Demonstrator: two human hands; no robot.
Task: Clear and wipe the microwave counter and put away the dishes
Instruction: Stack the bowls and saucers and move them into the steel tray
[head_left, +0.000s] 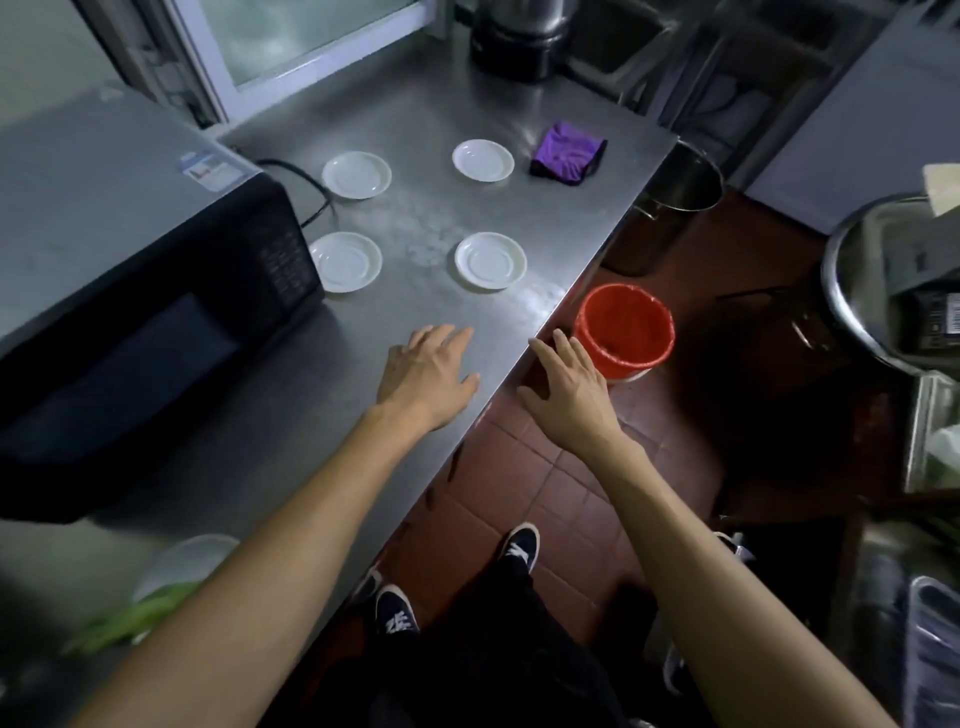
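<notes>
- Both hands are stretched forward and hold nothing. The left hand (426, 376) hovers over or rests on the worktop (291, 415) near its right edge, with straight fingers a little apart. I cannot tell if it touches the steel.
- The right hand (569, 397) is just past the right edge, above the floor, also with relaxed, slightly spread fingers.
- Four white saucers lie on the worktop ahead of the fingers, well apart from each other: the near right saucer (490, 260), the near left saucer (345, 261) just beside the microwave (130, 291), the far left saucer (356, 174) and the far right saucer (482, 160).
- The purple cloth (567, 154) lies folded near the far right edge, just beside the far right saucer.
- I judge that the near right saucer comes first: it lies straight ahead of the left fingers, and the left hand is nearer to it. Being round, it needs no special turn of the wrist.
- A red bin (623, 330) stands on the floor, below the right edge.
</notes>
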